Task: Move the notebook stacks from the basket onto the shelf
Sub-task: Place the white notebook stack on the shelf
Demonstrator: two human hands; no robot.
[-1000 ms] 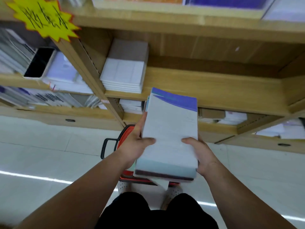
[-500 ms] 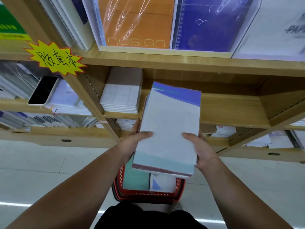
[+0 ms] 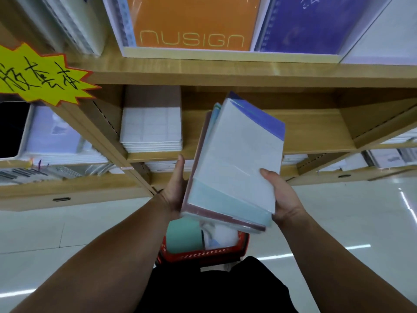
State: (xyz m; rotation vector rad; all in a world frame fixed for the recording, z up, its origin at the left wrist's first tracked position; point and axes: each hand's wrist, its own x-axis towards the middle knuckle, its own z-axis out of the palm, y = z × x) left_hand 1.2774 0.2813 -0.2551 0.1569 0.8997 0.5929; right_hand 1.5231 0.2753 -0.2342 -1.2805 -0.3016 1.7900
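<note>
Between the grips, the notebook stack (image 3: 237, 159) looks heavy, floppy, slippery: right grip (image 3: 279, 195) pinches its edge, left grip (image 3: 176, 188) supports underneath, thumb straight.

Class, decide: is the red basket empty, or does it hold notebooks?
Not empty: a green notebook and a white one lie inside the red basket, below the hand-held stack.

Pale glossy tiled floor (image 3: 67, 233) with streaks of reflected light (image 3: 358, 246); light wooden shelving (image 3: 203, 73), a yellow starburst sign (image 3: 38, 75) at its left
</note>
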